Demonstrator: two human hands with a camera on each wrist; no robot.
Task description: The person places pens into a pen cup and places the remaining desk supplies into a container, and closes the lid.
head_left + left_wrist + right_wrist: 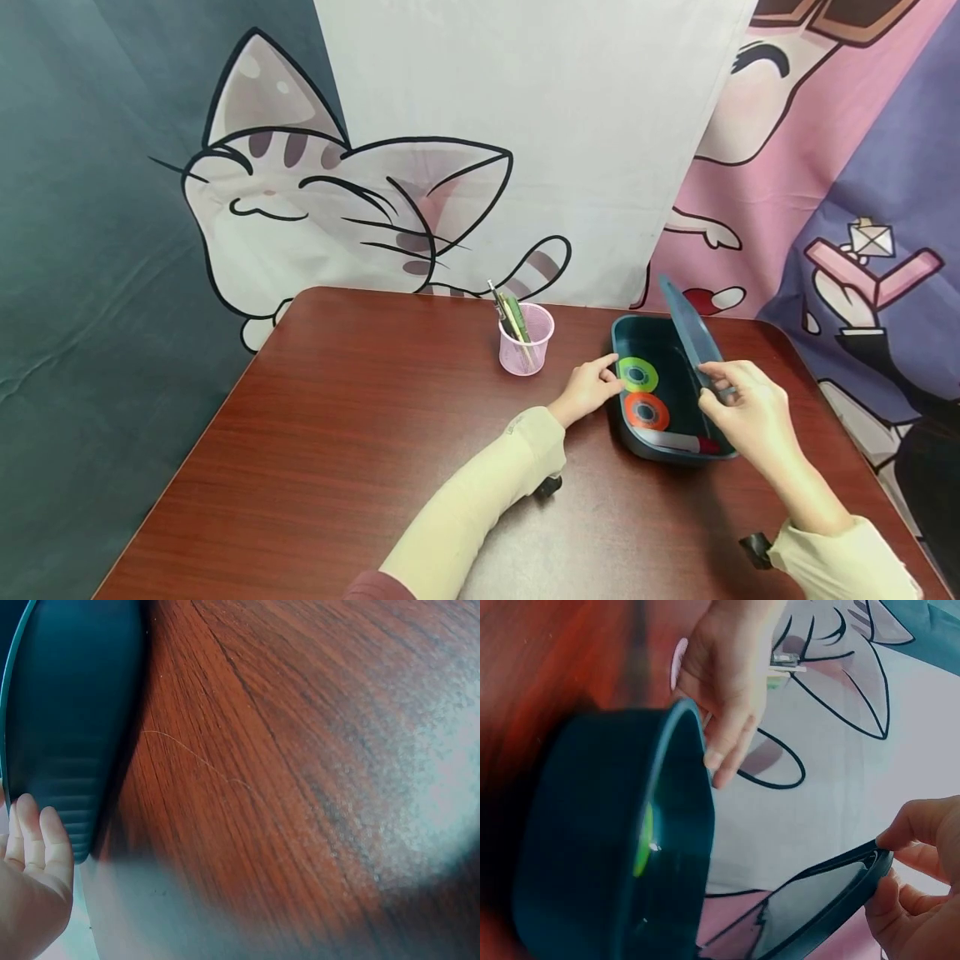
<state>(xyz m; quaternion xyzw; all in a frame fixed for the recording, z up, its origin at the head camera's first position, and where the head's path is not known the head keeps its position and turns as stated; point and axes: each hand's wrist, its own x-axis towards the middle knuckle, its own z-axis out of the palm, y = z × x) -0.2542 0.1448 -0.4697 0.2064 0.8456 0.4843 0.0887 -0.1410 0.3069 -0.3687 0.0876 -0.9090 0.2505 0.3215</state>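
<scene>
A dark teal plastic box stands uncovered on the right part of the table. Inside it lie a yellow-green tape roll, an orange tape roll and a white marker with a red cap. My left hand rests against the box's left side, fingers mostly straight and touching near the rim; in the left wrist view its fingers lie along the outer wall. With thumb and fingers, my right hand pinches the edge of the box's lid, which is tilted up over the box's right side.
Left of the box, a pink mesh cup holds several pens. The brown wooden table reaches back to a cloth backdrop with cartoon figures. A dark object stands beyond the table's right edge.
</scene>
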